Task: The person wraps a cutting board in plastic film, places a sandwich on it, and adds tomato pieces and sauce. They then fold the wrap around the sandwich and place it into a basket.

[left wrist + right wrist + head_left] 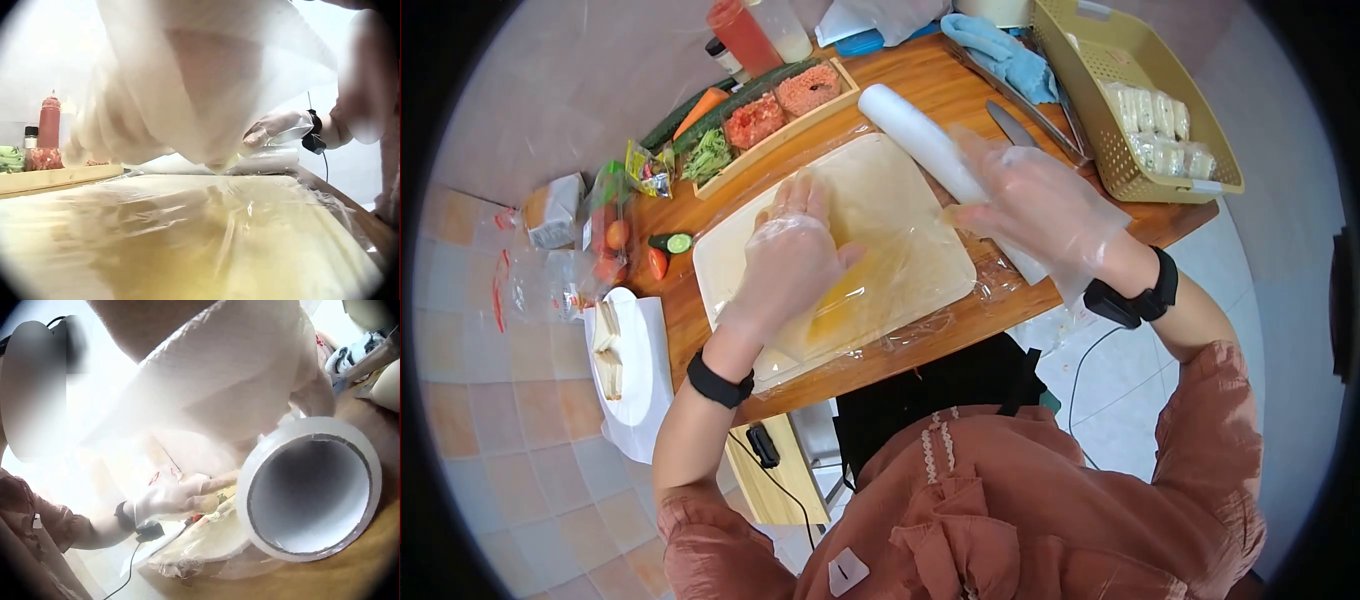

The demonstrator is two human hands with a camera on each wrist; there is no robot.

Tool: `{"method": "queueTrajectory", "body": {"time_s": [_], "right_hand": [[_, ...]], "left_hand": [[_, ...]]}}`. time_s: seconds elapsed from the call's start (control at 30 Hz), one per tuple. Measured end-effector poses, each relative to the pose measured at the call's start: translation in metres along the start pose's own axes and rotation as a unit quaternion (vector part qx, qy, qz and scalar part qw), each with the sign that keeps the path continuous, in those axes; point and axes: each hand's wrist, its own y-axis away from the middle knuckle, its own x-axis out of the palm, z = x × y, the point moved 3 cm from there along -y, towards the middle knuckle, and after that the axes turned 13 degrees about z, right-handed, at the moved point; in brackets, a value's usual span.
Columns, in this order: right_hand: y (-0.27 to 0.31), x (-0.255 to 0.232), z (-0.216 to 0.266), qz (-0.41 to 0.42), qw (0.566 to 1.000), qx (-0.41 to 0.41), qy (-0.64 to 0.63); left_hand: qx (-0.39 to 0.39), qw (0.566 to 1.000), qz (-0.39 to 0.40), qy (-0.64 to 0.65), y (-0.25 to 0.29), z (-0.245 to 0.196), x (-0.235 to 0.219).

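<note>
My left hand [792, 255], in a clear plastic glove, lies with its fingers stretched out over the cutting board [725, 260]. Cling film [187, 219] covers the board in wrinkles, and a yellowish patch [832, 318] shows beneath it near my thumb. Beyond the board's right side lies a thick roll of cling film [910, 130], its hollow core [309, 494] facing the right wrist camera. My gloved right hand [1045, 205] is over this roll, blurred, with fingers extended and the fingertips right at its surface.
A wooden tray [780, 130] of fillings stands behind the board. Back right are a knife [1010, 125], a blue towel [1000, 55] and a basket [1120, 180] of wrapped sandwiches. Leftward lie cut cucumber [670, 243], a white plate [640, 350] with sandwich pieces, and bagged tomatoes [608, 235].
</note>
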Motion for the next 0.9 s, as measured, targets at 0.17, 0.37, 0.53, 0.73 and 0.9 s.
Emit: {"method": "queueTrajectory", "body": {"time_s": [0.17,0.37,0.53,0.73,0.9], "right_hand": [[-0.013,0.013,-0.005,0.002,0.999,-0.020,0.045],[-0.012,0.011,-0.004,0.048,0.998,0.025,0.028],[-0.016,0.017,-0.011,0.044,0.998,-0.006,0.036],[-0.019,0.016,-0.014,0.042,0.998,-0.013,0.051],[-0.022,0.013,-0.020,0.063,0.996,0.000,0.059]], "left_hand": [[0.014,0.999,0.033,0.028,-0.018,-0.003,0.001],[0.004,0.997,0.065,0.042,-0.030,-0.001,0.006],[0.012,0.996,0.068,0.050,-0.031,0.003,0.017],[-0.005,0.993,0.094,0.065,-0.031,-0.001,0.010],[-0.005,0.993,0.098,0.064,-0.032,0.002,0.013]]}}
